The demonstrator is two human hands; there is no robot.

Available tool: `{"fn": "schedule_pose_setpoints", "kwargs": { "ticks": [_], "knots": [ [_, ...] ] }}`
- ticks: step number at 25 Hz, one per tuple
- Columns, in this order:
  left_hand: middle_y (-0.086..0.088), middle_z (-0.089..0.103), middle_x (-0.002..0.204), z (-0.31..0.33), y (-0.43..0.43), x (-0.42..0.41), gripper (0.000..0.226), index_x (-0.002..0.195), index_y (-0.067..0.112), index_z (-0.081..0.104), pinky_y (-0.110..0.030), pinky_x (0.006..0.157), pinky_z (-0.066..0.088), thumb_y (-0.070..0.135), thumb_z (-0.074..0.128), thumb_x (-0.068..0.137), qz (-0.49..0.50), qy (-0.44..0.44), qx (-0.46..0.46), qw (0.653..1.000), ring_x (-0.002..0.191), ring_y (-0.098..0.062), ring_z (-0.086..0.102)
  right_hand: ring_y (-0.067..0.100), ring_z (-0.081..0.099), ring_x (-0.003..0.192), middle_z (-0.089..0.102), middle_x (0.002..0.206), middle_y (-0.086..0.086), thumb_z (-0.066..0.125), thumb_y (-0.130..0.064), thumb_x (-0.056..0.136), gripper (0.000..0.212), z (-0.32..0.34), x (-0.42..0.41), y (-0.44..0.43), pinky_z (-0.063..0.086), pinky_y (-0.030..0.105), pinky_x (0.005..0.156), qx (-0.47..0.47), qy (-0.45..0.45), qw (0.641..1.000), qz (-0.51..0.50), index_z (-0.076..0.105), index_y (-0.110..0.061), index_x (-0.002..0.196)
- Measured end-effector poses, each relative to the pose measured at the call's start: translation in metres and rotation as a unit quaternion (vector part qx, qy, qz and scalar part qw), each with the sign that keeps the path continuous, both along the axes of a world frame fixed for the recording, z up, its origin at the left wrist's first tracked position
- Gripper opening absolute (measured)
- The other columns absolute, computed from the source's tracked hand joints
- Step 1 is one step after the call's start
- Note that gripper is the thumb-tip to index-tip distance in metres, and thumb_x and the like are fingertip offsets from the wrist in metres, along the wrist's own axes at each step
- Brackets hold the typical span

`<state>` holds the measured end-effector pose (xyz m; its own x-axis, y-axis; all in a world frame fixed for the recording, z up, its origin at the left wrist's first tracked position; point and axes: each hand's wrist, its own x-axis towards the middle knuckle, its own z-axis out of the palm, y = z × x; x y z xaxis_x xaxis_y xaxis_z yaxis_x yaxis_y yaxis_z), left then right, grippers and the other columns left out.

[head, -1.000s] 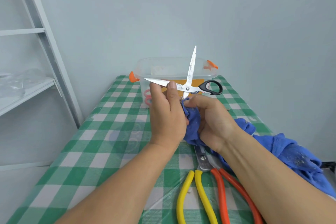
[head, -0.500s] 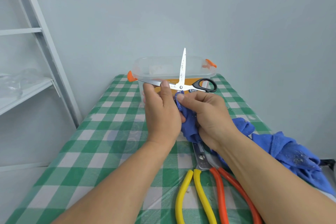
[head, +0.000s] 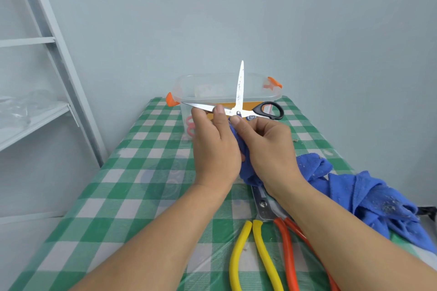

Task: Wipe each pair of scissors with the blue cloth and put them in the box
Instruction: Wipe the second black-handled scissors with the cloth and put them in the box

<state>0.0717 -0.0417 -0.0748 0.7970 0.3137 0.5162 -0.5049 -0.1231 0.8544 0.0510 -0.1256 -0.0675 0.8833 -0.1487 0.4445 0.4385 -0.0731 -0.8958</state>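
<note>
From my station I read this as mid-wipe on the black-handled steel scissors (head: pixel 239 92). They are held up above the middle of the green-and-white checked tabletop (head: pixel 142 172), blades spread wide, one pointing up and the other left. The left hand (head: pixel 214 146) pinches the leftward blade between thumb and fingers. The right hand (head: pixel 267 149) grips a bunched part of the rumpled blue cloth (head: pixel 354 194) and presses it by the pivot; the rest of the cloth trails to the tabletop's right edge.

The clear plastic box (head: pixel 205 92) stands at the far edge. Through its wall I make out pink-handled scissors (head: pixel 190 126), so I judge at least one pair done. Yellow-handled shears (head: pixel 246 255) and orange-handled shears (head: pixel 288 250) lie side by side at the near edge, apparently unwiped. I'd put the task under halfway: this pair to finish and box, then those two.
</note>
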Motion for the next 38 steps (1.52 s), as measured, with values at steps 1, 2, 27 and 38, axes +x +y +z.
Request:
{"fn": "schedule_pose_setpoints", "kwargs": {
  "ticks": [1,2,27,38],
  "knots": [
    [-0.002,0.059,0.083,0.001,0.001,0.001,0.021,0.102,0.019,0.045,-0.039,0.070,0.050,0.037,0.038,0.106,-0.003,0.004,-0.007,1.000,0.079,-0.028,0.062,0.011,0.039,0.040,0.047,0.042,0.003,0.062,-0.018,0.099,0.049,-0.001,0.001,0.000,0.034,0.019,0.043,0.007,0.009,1.000,0.016,0.050,0.005,0.058],
    [-0.005,0.060,0.083,0.001,0.001,0.003,0.018,0.097,0.029,0.045,-0.047,0.071,0.052,0.044,0.037,0.104,0.000,0.008,-0.012,1.000,0.078,-0.035,0.062,0.015,0.040,0.042,0.047,0.046,0.009,0.061,-0.016,0.100,0.046,-0.002,0.001,-0.001,0.035,0.021,0.044,0.029,0.027,0.998,0.045,0.051,0.010,0.064],
    [-0.013,0.059,0.067,0.001,0.011,0.002,0.024,0.087,0.027,0.038,-0.024,0.034,0.032,0.034,0.032,0.109,-0.031,0.042,-0.046,0.998,0.034,-0.024,0.048,0.017,0.050,0.060,0.057,0.063,0.010,0.063,-0.015,0.098,0.028,0.004,0.001,-0.015,0.040,0.026,0.060,0.100,0.035,0.994,0.026,0.060,0.000,0.074],
    [-0.007,0.061,0.082,-0.005,-0.002,-0.003,0.024,0.099,0.020,0.042,-0.061,0.057,0.050,0.043,0.037,0.105,-0.029,0.008,0.004,1.000,0.062,-0.040,0.059,0.025,0.047,0.059,0.054,0.063,0.016,0.065,-0.002,0.090,0.023,0.000,0.005,-0.001,0.040,0.029,0.050,0.198,0.108,0.969,0.104,0.058,0.017,0.080]
  ]
}}
